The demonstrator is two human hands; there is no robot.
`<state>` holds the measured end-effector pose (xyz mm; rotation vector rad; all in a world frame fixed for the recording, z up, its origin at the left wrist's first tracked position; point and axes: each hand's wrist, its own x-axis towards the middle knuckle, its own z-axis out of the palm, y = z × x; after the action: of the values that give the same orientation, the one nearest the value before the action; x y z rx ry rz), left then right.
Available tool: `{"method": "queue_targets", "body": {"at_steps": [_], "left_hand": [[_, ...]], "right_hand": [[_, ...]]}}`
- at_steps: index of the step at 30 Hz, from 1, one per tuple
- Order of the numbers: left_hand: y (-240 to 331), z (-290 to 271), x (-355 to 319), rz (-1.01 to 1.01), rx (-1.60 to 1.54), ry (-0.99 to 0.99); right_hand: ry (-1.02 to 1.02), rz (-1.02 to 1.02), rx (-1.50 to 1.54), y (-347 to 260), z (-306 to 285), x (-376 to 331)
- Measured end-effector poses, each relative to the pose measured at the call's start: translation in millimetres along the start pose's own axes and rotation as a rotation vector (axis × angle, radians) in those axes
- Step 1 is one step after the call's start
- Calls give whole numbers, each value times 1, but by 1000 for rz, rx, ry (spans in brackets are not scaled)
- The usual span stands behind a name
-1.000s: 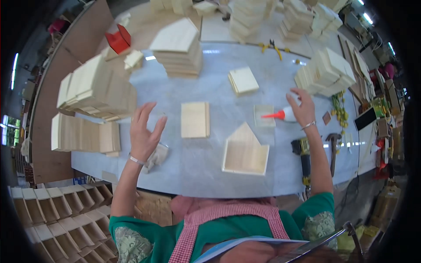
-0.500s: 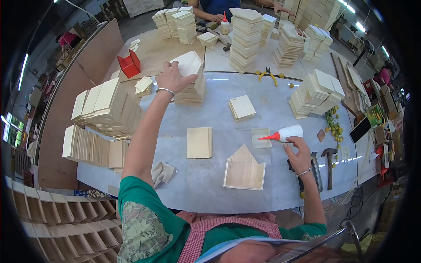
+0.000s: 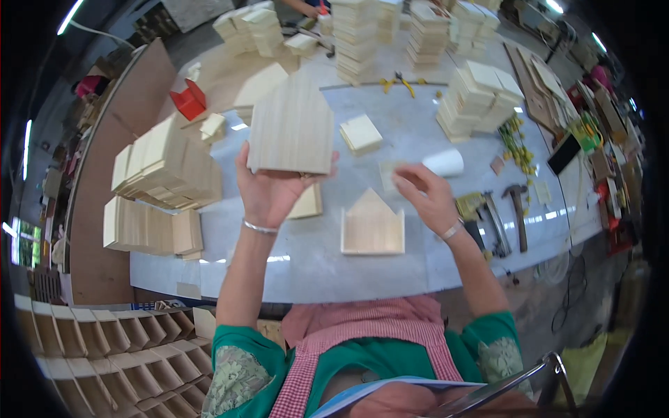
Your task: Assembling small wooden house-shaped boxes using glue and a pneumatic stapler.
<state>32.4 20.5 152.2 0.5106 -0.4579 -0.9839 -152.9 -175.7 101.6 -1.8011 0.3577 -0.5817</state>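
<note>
The left hand (image 3: pixel 268 195) is closed on the lower edge of a gabled wooden panel (image 3: pixel 291 129), thumb at one side and fingertips showing at the other, with the point of the panel uppermost; a grip that low probably leaves the broad face uncovered and the panel easy to turn. Just beyond that grip, partly behind the panel, a stack of gabled boards (image 3: pixel 259 87) stands within reach, likely kept there for one-handed picking. The right hand (image 3: pixel 430 198) looks empty, its fingers loosely bent and apart (blur softens the fingertips). Between the two grips, and nearer the body, a shallow house-shaped tray (image 3: pixel 373 233) lies flat on the table, its base toward the wearer, perhaps so its rims are easy to see and reach. Immediately beyond the right fingers lies a white bottle (image 3: pixel 446 162) on its side, presumably for quick pick-up; whether they touch it I cannot tell. A small pale dish (image 3: pixel 385 175) sits just left of those fingers. Farther right of the right hand, a hammer (image 3: pixel 517 209) rests outside the space between the hands, perhaps to keep that space free.
</note>
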Motion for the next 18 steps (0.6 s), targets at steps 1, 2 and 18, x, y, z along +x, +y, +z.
{"method": "queue_targets", "body": {"at_steps": [1,2,18], "left_hand": [[-16,6,-13,-44,-61,-38],[-31,8,-26,-69,-84,-30],[-101,-24,-89,206,1053,393]], "right_hand": [[-23,14,121,-4,14,1],[-65,99,183,-15,22,1],[174,243,291,18,23,-44]]}}
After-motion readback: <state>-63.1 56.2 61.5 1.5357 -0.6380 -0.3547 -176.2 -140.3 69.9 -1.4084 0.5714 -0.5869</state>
